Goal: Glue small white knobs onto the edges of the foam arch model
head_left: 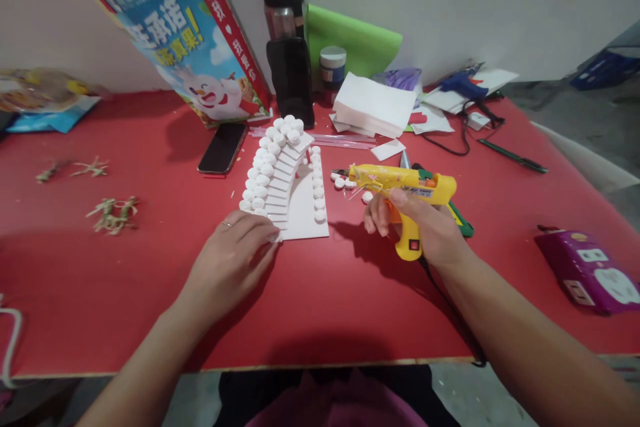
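In the head view, a small white staircase model [283, 183] stands on the red table [320, 300] between the hands, its steps curving upward, with round white pieces [259, 190] clustered along its left side and over its top; a line of similar discs [319, 193] runs along the right edge of its flat white base [305, 220]. The left hand [240, 250], fingers bent and close together, touches the model's lower left end; whether it grips anything there I cannot tell, as its fingertips are partly hidden. The right hand [430, 223] is wrapped around a yellow glue gun [387, 177], nozzle pointing left, near loose white discs [340, 183]. The gun and hand partly cover a green-edged object [465, 225], hard to identify; both forearms are cut off by the frame.
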### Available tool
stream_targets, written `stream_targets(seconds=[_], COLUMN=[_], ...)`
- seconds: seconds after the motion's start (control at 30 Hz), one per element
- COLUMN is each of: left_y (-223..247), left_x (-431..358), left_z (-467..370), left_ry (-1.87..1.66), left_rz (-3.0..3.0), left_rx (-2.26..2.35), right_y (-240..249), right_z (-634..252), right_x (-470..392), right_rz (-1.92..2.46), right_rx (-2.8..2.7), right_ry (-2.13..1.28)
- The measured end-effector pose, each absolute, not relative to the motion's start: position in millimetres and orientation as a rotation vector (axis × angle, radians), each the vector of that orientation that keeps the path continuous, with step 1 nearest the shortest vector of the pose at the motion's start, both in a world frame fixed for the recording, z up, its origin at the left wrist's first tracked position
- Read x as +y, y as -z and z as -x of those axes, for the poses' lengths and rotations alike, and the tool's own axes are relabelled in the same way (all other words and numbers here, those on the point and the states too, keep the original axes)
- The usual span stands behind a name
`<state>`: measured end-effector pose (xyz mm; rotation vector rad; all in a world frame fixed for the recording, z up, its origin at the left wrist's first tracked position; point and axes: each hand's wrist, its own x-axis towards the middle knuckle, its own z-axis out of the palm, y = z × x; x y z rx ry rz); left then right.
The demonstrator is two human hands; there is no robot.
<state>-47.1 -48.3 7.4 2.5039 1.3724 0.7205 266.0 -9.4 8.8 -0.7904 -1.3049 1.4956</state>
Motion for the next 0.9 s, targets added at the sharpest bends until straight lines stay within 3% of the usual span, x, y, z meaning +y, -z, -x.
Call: stream_targets(seconds=[0.67,0.9], left_y=[-10.4,-19.6], left_x=[-45.9,-48.4], left_z=[45.7,55.9], left_ry=[-0.471,-0.464], left_rz=[-2.873,-2.746], left_rx=[1.333,1.319], right_y=[-10.2,-10.6], right_z=[-265.1,-263.9], right_x=[-9.4,-9.9], right_rz=[0.771,0.757], right_rx=[-1.323,-1.297], right_ry=[-1.488,-1.483])
